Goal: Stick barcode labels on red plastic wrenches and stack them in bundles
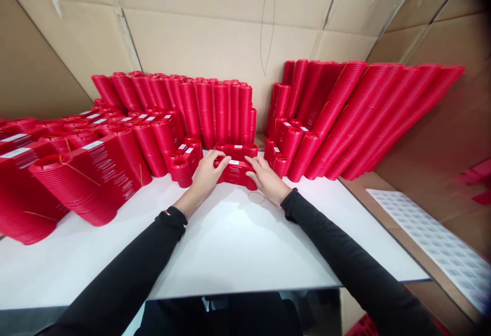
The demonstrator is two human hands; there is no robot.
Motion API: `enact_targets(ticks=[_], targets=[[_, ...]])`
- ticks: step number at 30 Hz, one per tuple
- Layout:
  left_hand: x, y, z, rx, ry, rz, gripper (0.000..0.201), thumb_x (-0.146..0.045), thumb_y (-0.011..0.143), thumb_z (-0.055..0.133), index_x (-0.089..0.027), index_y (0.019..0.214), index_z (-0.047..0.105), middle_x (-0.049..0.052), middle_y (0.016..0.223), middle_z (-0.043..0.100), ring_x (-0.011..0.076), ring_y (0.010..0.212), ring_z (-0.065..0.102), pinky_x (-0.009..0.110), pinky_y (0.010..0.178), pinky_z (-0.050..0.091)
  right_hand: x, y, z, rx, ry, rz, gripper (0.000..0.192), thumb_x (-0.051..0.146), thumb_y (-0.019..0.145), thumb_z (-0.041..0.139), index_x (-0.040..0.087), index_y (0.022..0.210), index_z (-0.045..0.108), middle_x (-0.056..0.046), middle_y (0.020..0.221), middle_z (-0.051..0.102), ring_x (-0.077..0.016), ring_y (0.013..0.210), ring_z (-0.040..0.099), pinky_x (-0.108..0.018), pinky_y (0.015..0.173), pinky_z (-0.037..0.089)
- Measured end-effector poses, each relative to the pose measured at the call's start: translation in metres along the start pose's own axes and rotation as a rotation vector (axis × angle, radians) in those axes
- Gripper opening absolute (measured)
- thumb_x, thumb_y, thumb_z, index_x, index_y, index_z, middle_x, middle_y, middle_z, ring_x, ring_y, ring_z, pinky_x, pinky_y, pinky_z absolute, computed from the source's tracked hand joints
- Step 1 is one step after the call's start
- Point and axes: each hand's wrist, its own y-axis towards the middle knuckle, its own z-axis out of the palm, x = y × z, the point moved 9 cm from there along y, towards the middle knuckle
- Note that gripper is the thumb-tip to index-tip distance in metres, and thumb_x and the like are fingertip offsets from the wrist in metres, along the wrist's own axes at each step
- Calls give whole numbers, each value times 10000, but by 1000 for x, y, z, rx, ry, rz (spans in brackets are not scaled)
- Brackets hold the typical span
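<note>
Both hands on a red plastic stack at frame centre.
Left hand point(207, 172) and right hand point(266, 178) clasp the short red stack point(236, 169), fingers curled round its ends, on the white surface point(230, 244); a rubber band point(255, 197) lies just beside the right hand.

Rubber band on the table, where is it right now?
In the head view, the rubber band lies flat on the white table, just below the right hand.

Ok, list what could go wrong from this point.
1. Tall red stacks lean at the right; a nudge might tip them onto the right hand.
2. The small red stack held between both hands could splay, since the rubber band lies loose on the table.
</note>
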Motion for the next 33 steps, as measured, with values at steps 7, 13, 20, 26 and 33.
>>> enact_targets(ticks=[7, 13, 20, 26, 33], targets=[[13, -1, 6, -70, -154, -45, 201, -357, 842, 532, -175, 795, 604, 26, 841, 613, 171, 826, 579, 284, 808, 434, -5, -3, 2, -59, 85, 23, 370, 318, 963, 402, 163, 1298, 426, -160, 1187, 488, -272, 1126, 500, -457, 968, 437], [21, -6, 6, -147, -289, -101, 166, -336, 823, 555, -170, 835, 568, 19, 856, 613, 151, 801, 583, 258, 746, 449, -12, -5, -2, -150, 161, 71, 325, 301, 989, 321, 177, 1278, 404, -142, 1212, 492, -228, 1183, 481, -425, 1014, 402], [24, -6, 4, -205, -331, -92, 93, -258, 793, 563, -176, 762, 533, -13, 775, 561, 130, 746, 545, 241, 717, 428, 21, -29, -48, -330, 95, -32, 173, 257, 913, 510, 192, 1068, 549, -116, 1097, 504, -248, 1077, 512, -427, 946, 431], [30, -5, 5, -208, -358, -109, 96, -255, 787, 570, -179, 735, 541, -15, 747, 572, 131, 720, 550, 241, 684, 428, 23, -55, 4, 157, -3, 91, 112, 176, 881, 548, 163, 821, 642, -94, 880, 594, -226, 819, 561, -359, 737, 479], [29, -7, 7, -164, -369, -121, 121, -291, 793, 574, -180, 750, 554, -12, 763, 582, 138, 727, 554, 244, 682, 432, 4, -58, 11, 115, 69, 200, 106, 108, 828, 548, 154, 766, 620, -61, 781, 602, -190, 719, 562, -322, 682, 467]])
